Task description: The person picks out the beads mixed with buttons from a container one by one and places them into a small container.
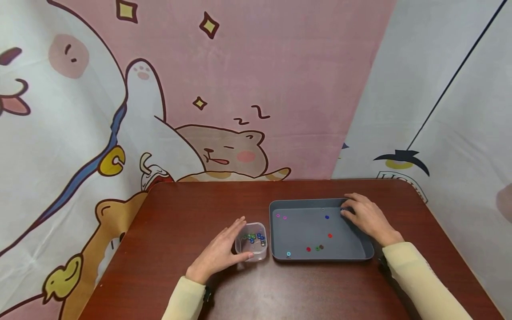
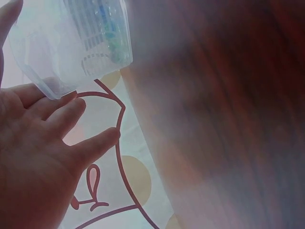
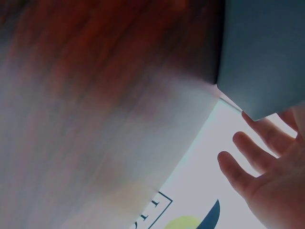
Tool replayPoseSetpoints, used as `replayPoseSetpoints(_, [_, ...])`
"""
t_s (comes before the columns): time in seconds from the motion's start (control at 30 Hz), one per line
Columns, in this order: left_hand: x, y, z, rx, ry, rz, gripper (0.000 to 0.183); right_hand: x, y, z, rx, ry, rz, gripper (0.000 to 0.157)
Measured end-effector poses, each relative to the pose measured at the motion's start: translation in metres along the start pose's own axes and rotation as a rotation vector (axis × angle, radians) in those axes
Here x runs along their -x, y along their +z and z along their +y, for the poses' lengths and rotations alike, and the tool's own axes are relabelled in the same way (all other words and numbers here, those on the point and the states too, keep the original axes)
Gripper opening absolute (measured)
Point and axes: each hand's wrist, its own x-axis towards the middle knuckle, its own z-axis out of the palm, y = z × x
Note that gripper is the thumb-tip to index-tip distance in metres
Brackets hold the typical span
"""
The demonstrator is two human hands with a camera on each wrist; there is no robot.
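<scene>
My left hand [image 1: 218, 253] holds a small clear plastic box [image 1: 256, 257], thumb at the near side and fingers along the left and far sides. Several green, blue and dark beads [image 1: 251, 237] lie inside it. In the left wrist view the box [image 2: 57, 43] stands between thumb and fingers. My right hand [image 1: 368, 215] reaches over the far right corner of a grey tray [image 1: 304, 229], thumb and index fingertips close together. A small dark blue spot shows at those tips; whether they pinch a bead I cannot tell. The tray wall [image 3: 262, 52] hides them in the right wrist view.
Loose in the tray lie two pink-purple rings [image 1: 285, 218], a blue bead [image 1: 327, 217], an orange-red bead [image 1: 330, 235], a red bead [image 1: 308, 249], a green bead [image 1: 317, 249], a brown bead [image 1: 321, 246] and a light blue ring [image 1: 288, 254]. Everything stands on a brown wooden table [image 1: 192, 200].
</scene>
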Motion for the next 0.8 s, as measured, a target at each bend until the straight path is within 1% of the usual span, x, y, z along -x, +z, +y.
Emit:
replayPoseSetpoints(0.4, [0.000, 0.000, 0.000, -0.001, 0.002, 0.005, 0.101, 0.005, -0.012, -0.010, -0.021, -0.010, 0.081, 0.023])
replayPoseSetpoints(0.8, [0.000, 0.000, -0.001, 0.000, 0.000, 0.006, 0.101, 0.010, -0.018, -0.024, -0.024, -0.047, 0.180, 0.026])
